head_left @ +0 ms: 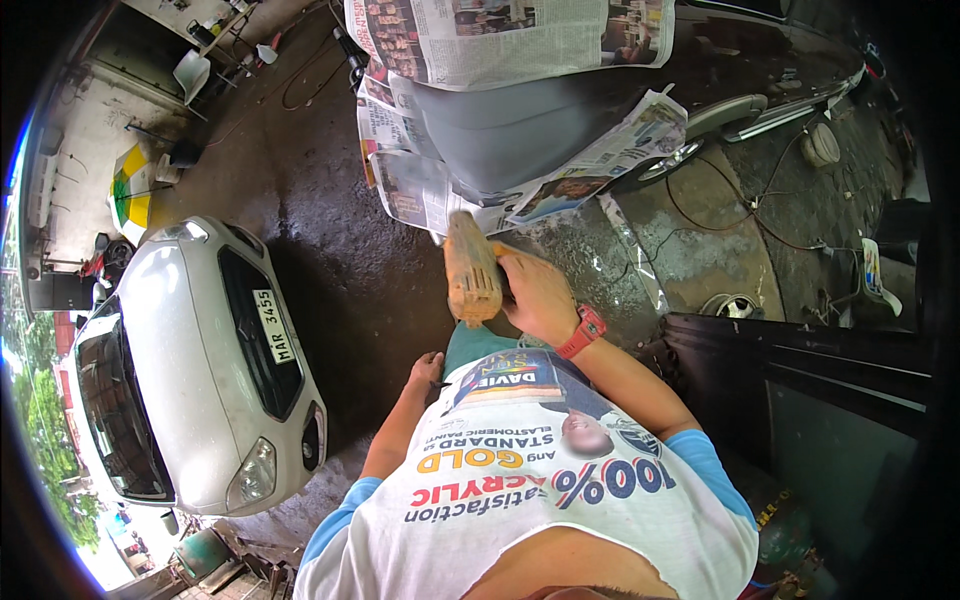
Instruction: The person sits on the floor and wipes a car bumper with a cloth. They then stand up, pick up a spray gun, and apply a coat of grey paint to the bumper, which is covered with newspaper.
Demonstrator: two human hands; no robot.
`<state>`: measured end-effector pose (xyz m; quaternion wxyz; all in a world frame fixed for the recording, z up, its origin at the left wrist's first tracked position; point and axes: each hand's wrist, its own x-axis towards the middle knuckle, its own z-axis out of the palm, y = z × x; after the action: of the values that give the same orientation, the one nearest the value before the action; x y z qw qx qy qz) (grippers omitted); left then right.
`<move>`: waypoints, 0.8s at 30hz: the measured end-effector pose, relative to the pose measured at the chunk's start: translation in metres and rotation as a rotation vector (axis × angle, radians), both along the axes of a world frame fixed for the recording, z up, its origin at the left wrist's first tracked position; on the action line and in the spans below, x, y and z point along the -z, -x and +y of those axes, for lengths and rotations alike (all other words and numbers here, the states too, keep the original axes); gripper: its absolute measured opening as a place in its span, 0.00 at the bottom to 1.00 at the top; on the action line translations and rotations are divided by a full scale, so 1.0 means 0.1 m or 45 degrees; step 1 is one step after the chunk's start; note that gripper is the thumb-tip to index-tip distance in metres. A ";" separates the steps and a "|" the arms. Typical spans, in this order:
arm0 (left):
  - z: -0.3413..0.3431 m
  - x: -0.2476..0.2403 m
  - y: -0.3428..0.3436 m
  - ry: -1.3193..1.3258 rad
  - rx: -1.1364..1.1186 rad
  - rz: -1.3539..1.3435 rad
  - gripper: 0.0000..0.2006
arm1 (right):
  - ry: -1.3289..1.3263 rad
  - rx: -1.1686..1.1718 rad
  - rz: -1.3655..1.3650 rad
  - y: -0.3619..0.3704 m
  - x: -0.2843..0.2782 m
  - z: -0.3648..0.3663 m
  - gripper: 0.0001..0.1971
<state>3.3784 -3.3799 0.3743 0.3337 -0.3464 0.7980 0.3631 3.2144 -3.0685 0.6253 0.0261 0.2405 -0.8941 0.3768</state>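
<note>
My right hand [540,292], with a red watch on its wrist, is closed around an orange, dirt-stained heat gun [472,270] with vent slots in its near end. The gun's far end points at a grey, matt car corner [510,125] and stays apart from it. Newspaper sheets [420,190] border this grey panel below, at the left and above. My left hand [428,369] hangs low beside my green shorts [478,343], its fingers curled. A small dark thing shows by those fingers; what it is, I cannot make out.
A white car [190,360] stands close on my left. The dark car [770,50] with the papered corner extends to the far right. Hoses [700,225] lie across the wet, patchy floor at the right, near a wheel cover [733,306]. A black cabinet-like frame [800,350] is at my right.
</note>
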 end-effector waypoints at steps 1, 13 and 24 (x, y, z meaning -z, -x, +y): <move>-0.03 0.03 -0.01 -0.007 -0.003 0.038 0.28 | 0.014 -0.016 -0.038 -0.03 0.05 0.02 0.24; -0.09 0.17 0.00 -0.005 0.035 0.062 0.28 | 0.560 0.360 0.048 -0.16 -0.01 0.36 0.33; -0.06 -0.07 0.14 0.021 0.035 0.073 0.28 | 0.496 0.272 -0.547 -0.48 0.78 0.65 0.20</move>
<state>3.3644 -3.3856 0.3808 0.3127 -0.3275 0.8150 0.3615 3.2621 -3.0032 0.5477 -0.0782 0.0504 -0.8103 0.5786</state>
